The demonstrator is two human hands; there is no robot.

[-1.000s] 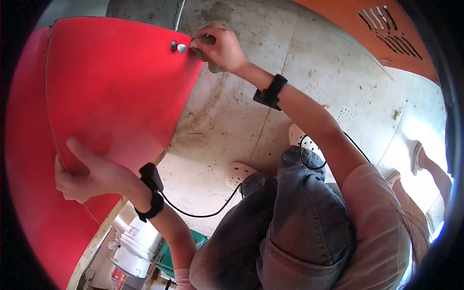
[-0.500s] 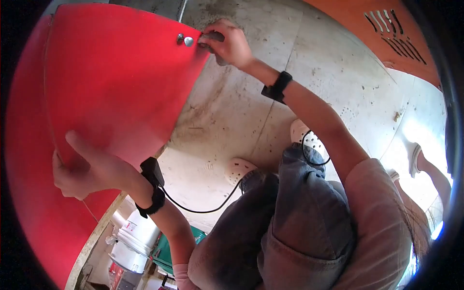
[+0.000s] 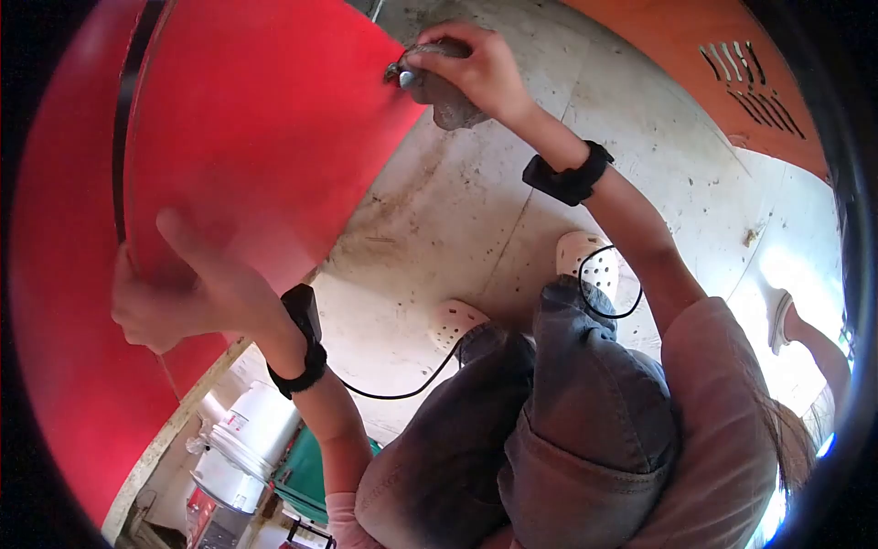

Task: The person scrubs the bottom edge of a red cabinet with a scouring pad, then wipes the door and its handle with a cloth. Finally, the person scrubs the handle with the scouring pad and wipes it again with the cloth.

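A large red door or panel (image 3: pixel 274 137) fills the left side, with a dark gap (image 3: pixel 128 119) along its left seam. At its upper right corner sits a small shiny metal knob (image 3: pixel 407 80). My right hand (image 3: pixel 480 69) pinches a dirty grey cloth (image 3: pixel 455 102) between thumb and fingers, right at the corner beside the knob. My left hand (image 3: pixel 192 293) is lower on the red surface, its thumb raised and its fingers curled at the seam's edge. Motion blurs it slightly, and the fingertips are partly hidden.
Stained pale floor (image 3: pixel 439 220) lies under my light clogs (image 3: pixel 457 320). An orange slotted panel (image 3: pixel 658 55) stands at upper right. White buckets (image 3: pixel 247 430) and a green box (image 3: pixel 306 471) are at lower left. Another person's foot (image 3: pixel 780 320) shows at far right.
The red panel has shifted right, and a dark gap has appeared at its left seam. Both hands have moved right with it; more of the grey cloth shows by the knob.
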